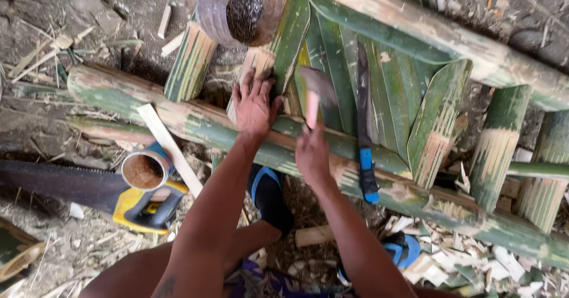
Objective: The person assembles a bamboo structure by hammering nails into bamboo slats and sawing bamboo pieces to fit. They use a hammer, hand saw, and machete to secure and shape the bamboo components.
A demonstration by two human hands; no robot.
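At the far left of the frame, a dark-bladed handsaw with a yellow and black handle (139,206) is seen lying on the bare earth floor (53,114), amid dry chips and splinters. Just above its handle stands a short cut bamboo cup with a blue band (144,170), its open mouth showing brownish contents. A pale flat wooden slat (169,147) is laid slantwise beside the cup, leaning up onto a long green bamboo pole (195,123) that crosses the picture from the upper left toward the lower right.

Near the centre, the left hand (253,105) is pressed flat, fingers spread wide, on a split green bamboo strip (290,37) where it meets the pole; nothing is gripped by it. Above it, at the top edge, a rounded brown coconut-like shell (237,7) is seen.

Just right of centre, the right hand (312,155) is closed around the pale wooden handle of a hammer with a blurred grey head (317,90), which is held raised over the strips. Next to it, a long dark machete with a blue handle (363,132) rests on the flattened bamboo slats, its handle lying across the pole.

Farther right, short upright bamboo pieces (495,150) are seen between the pole and a second thick pole (450,37) at the upper right. Blue and black sandals (269,194) are worn at the bottom centre.
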